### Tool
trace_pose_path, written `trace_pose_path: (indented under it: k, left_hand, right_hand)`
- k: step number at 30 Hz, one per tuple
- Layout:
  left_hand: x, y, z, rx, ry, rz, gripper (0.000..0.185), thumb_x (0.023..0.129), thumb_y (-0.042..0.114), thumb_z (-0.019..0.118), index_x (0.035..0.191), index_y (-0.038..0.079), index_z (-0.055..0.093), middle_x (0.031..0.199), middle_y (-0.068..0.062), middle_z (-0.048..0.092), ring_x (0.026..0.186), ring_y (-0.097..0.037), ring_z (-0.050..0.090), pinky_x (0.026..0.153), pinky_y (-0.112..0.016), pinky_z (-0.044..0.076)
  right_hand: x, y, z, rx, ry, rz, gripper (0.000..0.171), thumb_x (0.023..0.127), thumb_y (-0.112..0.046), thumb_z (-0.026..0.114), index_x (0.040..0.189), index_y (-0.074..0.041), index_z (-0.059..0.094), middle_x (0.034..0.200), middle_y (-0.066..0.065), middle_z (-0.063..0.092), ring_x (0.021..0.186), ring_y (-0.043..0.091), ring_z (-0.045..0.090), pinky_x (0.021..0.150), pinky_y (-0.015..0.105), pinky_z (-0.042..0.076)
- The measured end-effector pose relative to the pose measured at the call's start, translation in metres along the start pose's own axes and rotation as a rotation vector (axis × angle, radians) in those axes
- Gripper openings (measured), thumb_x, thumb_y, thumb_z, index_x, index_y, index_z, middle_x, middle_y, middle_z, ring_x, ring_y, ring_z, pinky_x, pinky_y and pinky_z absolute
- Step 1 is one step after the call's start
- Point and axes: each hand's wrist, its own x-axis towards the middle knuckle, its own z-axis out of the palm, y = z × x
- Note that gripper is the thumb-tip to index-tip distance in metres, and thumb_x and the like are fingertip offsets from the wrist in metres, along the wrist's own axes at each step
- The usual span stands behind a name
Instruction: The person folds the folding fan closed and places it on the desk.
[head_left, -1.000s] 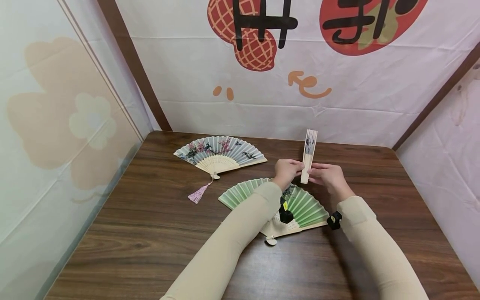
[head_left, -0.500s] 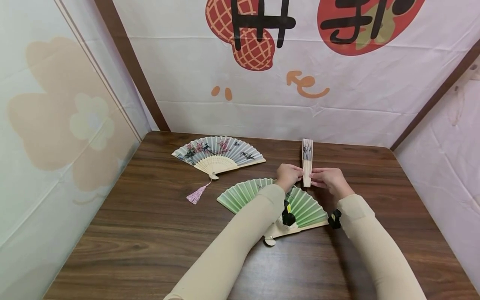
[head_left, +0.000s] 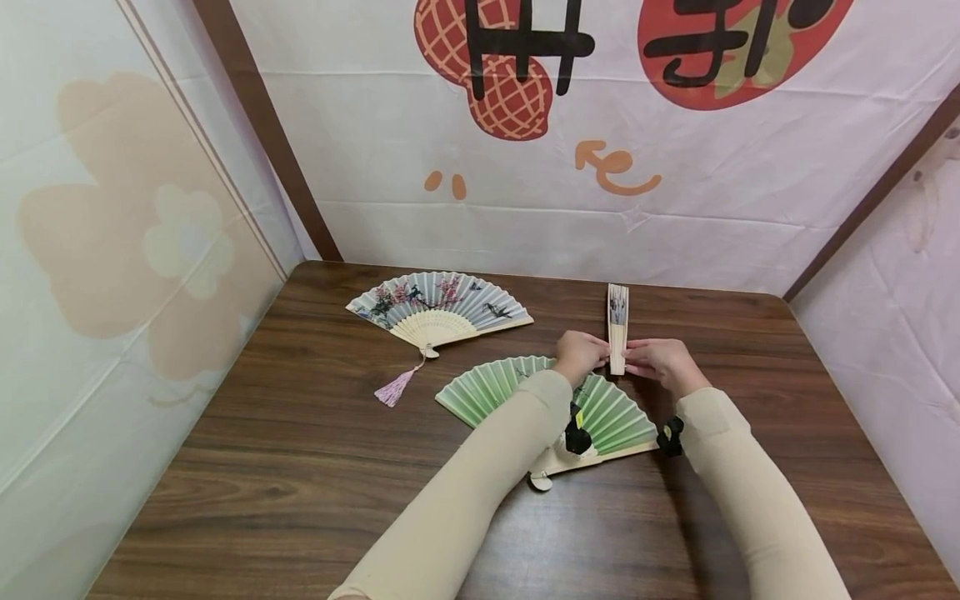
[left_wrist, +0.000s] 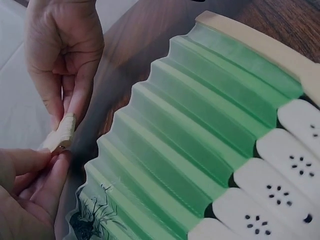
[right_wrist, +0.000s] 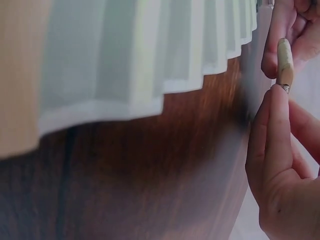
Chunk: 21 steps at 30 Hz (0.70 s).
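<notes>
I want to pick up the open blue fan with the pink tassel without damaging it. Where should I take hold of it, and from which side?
Take the blue fan at its bare wooden ribs near the pivot, coming from the near side, probably with the left hand, which is closer. The ribs gather there into one stiff point facing you, beside the pink tassel; the pleated leaf looks thin and may crease.

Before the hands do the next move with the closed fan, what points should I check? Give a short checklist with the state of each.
1. Left hand pinches the closed fan at its lower end: ok.
2. Right hand pinches the same end from the other side: ok.
3. Fan fully folded, ribs together: ok.
4. Closed fan apart from the green fan lying open on the table: ok, a gap shows in the head view.
5. Blue-grey fan with pink tassel lies well to the left: ok.
6. Whether the closed fan touches the table: cannot tell.
</notes>
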Motion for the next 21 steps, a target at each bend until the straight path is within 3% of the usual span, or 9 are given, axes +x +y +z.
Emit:
trace_pose_path:
  k: [10, 14, 18, 21]
  left_hand:
    - [0.0002, -0.0002, 0.0003, 0.051, -0.016, -0.006, 0.010, 0.090, 0.002, 0.069, 0.087, -0.002, 0.078, 0.086, -0.015, 0.077, 0.072, -0.018, 0.074, 0.070, -0.027, 0.064]
    - [-0.0012, 0.0001, 0.0010, 0.078, -0.013, -0.006, 0.011, 0.089, 0.002, 0.068, 0.085, 0.000, 0.078, 0.078, -0.011, 0.076, 0.061, -0.012, 0.067, 0.059, -0.022, 0.060]
    - [-0.0059, 0.0031, 0.0011, 0.119, -0.007, 0.008, 0.014, 0.089, 0.001, 0.066, 0.083, 0.002, 0.078, 0.064, -0.003, 0.068, 0.054, -0.010, 0.056, 0.048, -0.018, 0.045]
    - [-0.0085, 0.0056, 0.0019, 0.110, -0.015, 0.015, 0.013, 0.090, 0.003, 0.066, 0.086, 0.001, 0.078, 0.067, -0.005, 0.070, 0.057, -0.012, 0.060, 0.051, -0.019, 0.050]
  right_hand:
    - [0.0042, 0.0015, -0.0008, -0.031, 0.022, 0.002, 0.052, 0.096, 0.002, 0.059, 0.144, 0.012, 0.041, 0.074, -0.009, 0.065, 0.068, 0.004, 0.069, 0.074, 0.021, 0.063]
    - [0.0050, 0.0004, -0.0004, -0.045, 0.048, 0.011, 0.051, 0.096, 0.001, 0.060, 0.143, 0.011, 0.043, 0.072, -0.009, 0.066, 0.067, 0.005, 0.069, 0.074, 0.021, 0.063]
    - [0.0045, -0.0019, -0.0011, -0.067, 0.074, 0.013, 0.049, 0.096, 0.000, 0.061, 0.142, 0.010, 0.046, 0.073, -0.009, 0.067, 0.067, 0.004, 0.069, 0.075, 0.023, 0.064]
    - [0.0042, -0.0029, -0.0023, -0.088, 0.081, 0.000, 0.049, 0.096, 0.001, 0.061, 0.141, 0.010, 0.047, 0.075, -0.009, 0.068, 0.067, 0.004, 0.069, 0.075, 0.023, 0.064]
